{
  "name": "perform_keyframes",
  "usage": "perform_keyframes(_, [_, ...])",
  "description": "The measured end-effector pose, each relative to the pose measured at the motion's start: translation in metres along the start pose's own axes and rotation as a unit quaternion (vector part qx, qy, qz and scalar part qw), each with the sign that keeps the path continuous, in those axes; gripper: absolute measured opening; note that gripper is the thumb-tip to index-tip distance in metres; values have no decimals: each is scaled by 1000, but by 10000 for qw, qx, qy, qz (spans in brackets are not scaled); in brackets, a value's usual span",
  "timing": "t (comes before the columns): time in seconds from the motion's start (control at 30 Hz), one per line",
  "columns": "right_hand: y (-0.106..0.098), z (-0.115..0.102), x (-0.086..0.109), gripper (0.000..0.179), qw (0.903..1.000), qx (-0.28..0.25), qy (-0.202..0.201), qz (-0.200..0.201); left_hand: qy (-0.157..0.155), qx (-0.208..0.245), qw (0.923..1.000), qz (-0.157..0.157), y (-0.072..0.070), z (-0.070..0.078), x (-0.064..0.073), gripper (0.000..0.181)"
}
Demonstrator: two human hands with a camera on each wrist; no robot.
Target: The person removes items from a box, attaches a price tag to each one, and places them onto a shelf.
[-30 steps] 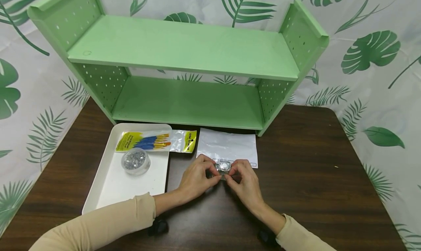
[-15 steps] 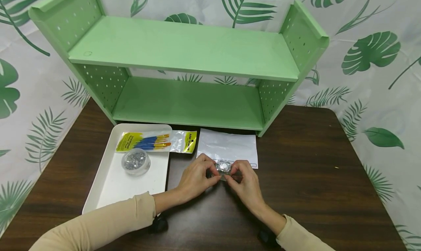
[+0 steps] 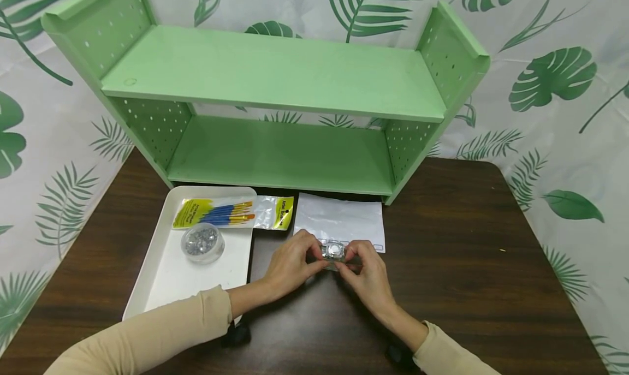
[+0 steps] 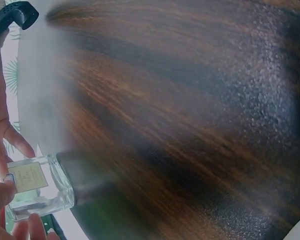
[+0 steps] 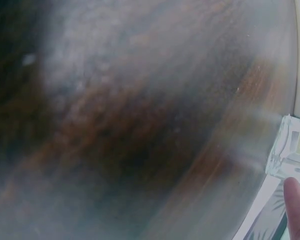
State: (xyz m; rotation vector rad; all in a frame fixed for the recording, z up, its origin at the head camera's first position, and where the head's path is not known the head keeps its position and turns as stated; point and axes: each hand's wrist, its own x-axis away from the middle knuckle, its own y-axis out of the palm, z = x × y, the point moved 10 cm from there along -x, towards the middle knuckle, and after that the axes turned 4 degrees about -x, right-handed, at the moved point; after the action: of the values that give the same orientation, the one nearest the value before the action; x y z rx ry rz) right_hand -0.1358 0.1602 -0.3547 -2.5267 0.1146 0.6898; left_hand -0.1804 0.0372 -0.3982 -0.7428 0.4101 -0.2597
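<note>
Though boxy, a round-cornered glass bottle (image 4: 44,190)

On the brush pkg. (image 3: 233,213), L of ctr. in head view, "Artist" can be made out on the yellow R end (image 3: 284,213); rest is blurred. More print is seen on the yellow L end (image 3: 193,213), too small to be read. Tiny text is borne by the pale yellow label (image 4: 28,177) on the clear glass container (image 4: 40,201), lower L of L wrist view, illegible.
</note>
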Motion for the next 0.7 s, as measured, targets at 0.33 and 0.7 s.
perform_keyframes(0.33, [0, 5, 1, 34, 9998, -101, 15, -145, 229, 65, 9997, 109, -2, 0, -3, 28])
perform_keyframes(0.7, [-45, 34, -25, 26, 9931, -971, 487, 438, -69, 401, 9991, -151, 0, -4, -3, 30])
